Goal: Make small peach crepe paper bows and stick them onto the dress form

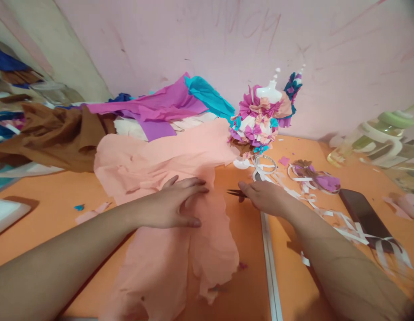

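My left hand lies on a large sheet of peach crepe paper spread over the orange table, fingers stretched out and pressing the sheet down. My right hand is closed around small dark scissors, whose blades point left toward the sheet's edge, just short of my left fingertips. Behind the hands stands a small white mannequin dressed in pink, purple, teal and peach paper ruffles.
Purple, pink, teal, white and brown paper sheets pile at the back left. White paper strips, a purple scrap bundle and a dark phone lie at right. A clear bottle with green cap rests far right.
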Available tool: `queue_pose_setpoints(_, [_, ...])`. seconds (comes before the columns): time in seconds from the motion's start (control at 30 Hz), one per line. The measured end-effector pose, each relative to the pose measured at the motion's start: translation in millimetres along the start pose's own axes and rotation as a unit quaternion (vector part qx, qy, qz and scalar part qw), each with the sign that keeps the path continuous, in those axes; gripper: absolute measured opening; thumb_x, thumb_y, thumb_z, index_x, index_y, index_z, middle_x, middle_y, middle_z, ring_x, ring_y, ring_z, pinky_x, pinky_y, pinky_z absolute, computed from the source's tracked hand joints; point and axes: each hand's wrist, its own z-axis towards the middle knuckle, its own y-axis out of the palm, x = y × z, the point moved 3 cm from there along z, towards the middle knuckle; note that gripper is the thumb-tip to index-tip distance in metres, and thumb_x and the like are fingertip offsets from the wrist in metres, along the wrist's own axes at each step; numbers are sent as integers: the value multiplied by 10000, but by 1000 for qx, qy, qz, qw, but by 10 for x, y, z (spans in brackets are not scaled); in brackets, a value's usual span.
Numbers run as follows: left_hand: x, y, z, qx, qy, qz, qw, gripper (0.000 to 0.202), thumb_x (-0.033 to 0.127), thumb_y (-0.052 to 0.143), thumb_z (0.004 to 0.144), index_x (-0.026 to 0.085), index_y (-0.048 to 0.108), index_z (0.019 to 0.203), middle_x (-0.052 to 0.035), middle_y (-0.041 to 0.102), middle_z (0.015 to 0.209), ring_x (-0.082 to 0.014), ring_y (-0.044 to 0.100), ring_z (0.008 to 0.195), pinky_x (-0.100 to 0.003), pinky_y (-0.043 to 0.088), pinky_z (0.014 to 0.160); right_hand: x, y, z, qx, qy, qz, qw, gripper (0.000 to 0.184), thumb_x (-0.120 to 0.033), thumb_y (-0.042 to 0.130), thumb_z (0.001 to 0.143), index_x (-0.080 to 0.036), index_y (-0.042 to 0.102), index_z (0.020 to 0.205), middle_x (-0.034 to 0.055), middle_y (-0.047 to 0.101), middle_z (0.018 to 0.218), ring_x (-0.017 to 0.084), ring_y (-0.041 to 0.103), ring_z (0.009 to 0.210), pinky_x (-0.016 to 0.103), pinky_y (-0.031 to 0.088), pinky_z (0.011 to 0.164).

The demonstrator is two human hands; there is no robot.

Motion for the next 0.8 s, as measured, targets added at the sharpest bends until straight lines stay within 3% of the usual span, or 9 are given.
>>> queue_pose_setpoints(0.13, [159,54,47,46,-39,7,998,773,559,704,658,281,495,1349,-127,434,1424,-333,333,1367,-569,153,1130,67,98,97,24,10,-155,988,644,-506,174,966,-153,688,803,168,684,867,256,629,815,336,404,692])
queue_pose_setpoints(0.3, [223,156,19,25,-37,33,998,914,393,792,501,291,478,1353,-127,367,1477,-391,219,1410,-656,48,1113,39,81,102,45,34,-230,972,517,-376,244,956,-178,675,751,152,676,820,251,623,762,306,363,586])
queue_pose_setpoints(0.43, [268,128,-44,45,-25,24,998,504,415,604,745,243,579,1218,-81,445,1437,-385,308,1371,-670,66,1105,-38,136,92,39,-28,-267,963,484,-322,234,959,-169,664,801,144,674,801,240,625,721,294,327,558])
queue_pose_setpoints(0.5, [314,133,-48,60,-44,16,997,444,473,575,779,205,614,1131,-115,471,1410,-404,368,1324,-696,139,1078,-82,195,85,42,-62,-274,959,500,-313,209,970,-158,660,819,146,675,797,233,630,713,288,325,563])
queue_pose_setpoints(0.6, [368,215,-32,41,-65,11,997,821,647,690,613,200,535,1284,-199,343,1496,-472,245,1377,-739,161,1043,-113,240,72,45,-75,-268,960,516,-323,194,978,-152,657,827,142,681,800,220,636,701,277,327,568])
queue_pose_setpoints(0.7, [358,336,-27,1,-71,15,997,1206,784,683,479,246,294,1486,-192,110,1586,-491,3,1425,-756,32,1045,-94,207,51,44,-39,-272,961,506,-346,227,966,-150,662,796,146,684,798,236,641,721,283,340,571])
queue_pose_setpoints(0.8, [333,423,-35,-7,-76,37,996,1303,774,713,420,276,213,1515,-161,37,1599,-465,-57,1432,-717,-47,1068,-70,165,21,34,-12,-260,965,476,-373,277,945,-162,658,752,132,683,785,241,637,719,287,345,560])
